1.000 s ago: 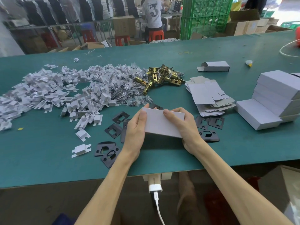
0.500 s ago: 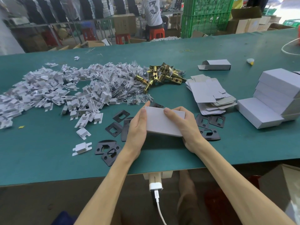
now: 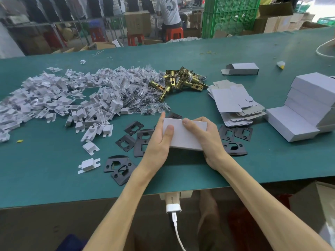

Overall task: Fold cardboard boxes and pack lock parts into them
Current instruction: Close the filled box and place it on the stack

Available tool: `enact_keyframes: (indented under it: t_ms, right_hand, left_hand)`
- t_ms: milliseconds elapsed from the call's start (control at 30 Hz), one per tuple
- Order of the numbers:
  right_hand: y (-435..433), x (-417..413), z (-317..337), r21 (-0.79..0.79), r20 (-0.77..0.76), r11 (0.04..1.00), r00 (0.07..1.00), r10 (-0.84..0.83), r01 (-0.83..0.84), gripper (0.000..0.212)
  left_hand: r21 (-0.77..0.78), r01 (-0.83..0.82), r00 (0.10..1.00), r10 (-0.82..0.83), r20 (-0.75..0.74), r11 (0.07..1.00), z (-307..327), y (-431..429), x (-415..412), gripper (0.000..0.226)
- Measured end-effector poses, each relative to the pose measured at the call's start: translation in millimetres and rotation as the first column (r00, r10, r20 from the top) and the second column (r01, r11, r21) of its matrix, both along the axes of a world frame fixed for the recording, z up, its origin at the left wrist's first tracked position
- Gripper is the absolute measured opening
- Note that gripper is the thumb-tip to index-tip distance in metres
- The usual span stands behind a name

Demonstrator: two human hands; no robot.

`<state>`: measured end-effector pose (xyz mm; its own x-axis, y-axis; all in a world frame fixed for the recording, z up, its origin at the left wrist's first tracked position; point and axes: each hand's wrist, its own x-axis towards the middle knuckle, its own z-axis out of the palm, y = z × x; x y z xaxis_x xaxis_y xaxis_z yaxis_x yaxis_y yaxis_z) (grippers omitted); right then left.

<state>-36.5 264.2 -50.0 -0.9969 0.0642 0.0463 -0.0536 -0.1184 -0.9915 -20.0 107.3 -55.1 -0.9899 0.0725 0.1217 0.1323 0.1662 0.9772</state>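
I hold a small folded white cardboard box [image 3: 184, 135] just above the green table [image 3: 54, 178], near its front edge. My left hand [image 3: 159, 142] grips the box's left end, thumb on top. My right hand [image 3: 206, 140] grips its right end, with the thumb across the top face. Black strike plates [image 3: 126, 142] lie scattered around and under my hands. A heap of brass latch bolts [image 3: 179, 82] sits beyond the box. Flat unfolded box blanks [image 3: 233, 104] are stacked to the right.
A large pile of white plastic inserts [image 3: 59, 104] and small bagged screws [image 3: 141, 98] covers the left half. Finished white boxes [image 3: 304, 109] are stacked at the far right, with one half-open box [image 3: 241, 68] behind. A charger and cable [image 3: 174, 207] hang below the table edge.
My left thumb has slid from the box's top left corner down onto its top face. The box has stayed in place between both hands.
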Motion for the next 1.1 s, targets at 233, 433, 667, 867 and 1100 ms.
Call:
enact_keyframes:
  t_ms: [233, 433, 667, 867, 1100]
  right_hand:
    - [-1.7, -2.8, 0.5, 0.019, -0.005, 1.0, 1.0, -0.02, 0.02, 0.05]
    - [-5.5, -2.8, -0.9, 0.13, 0.011, 0.991, 1.0, -0.022, 0.02, 0.046]
    - [-6.4, 5.9, 0.6, 0.539, -0.315, 0.821, 0.949, -0.014, 0.191, 0.046]
    - [-7.6, 12.9, -1.7, 0.865, -0.402, 0.402, 0.894, 0.196, 0.301, 0.083]
    - [2.1, 8.3, 8.6, 0.935, -0.35, 0.104, 0.835, 0.425, 0.339, 0.081]
  left_hand:
    - [0.004, 0.021, 1.0, -0.021, -0.002, 1.0, -0.7, 0.7, -2.3, 0.079]
    - [0.117, -0.067, 0.997, 0.064, 0.031, 0.991, -4.3, -1.4, -5.7, 0.057]
    - [0.227, -0.244, 0.969, 0.228, 0.097, 0.943, -0.4, -4.5, -7.2, 0.052]
    - [0.211, -0.258, 0.966, 0.245, 0.086, 0.943, -3.6, -6.9, -11.0, 0.051]
    - [0.179, -0.18, 0.984, 0.176, 0.041, 0.967, -8.5, -7.3, -15.8, 0.05]
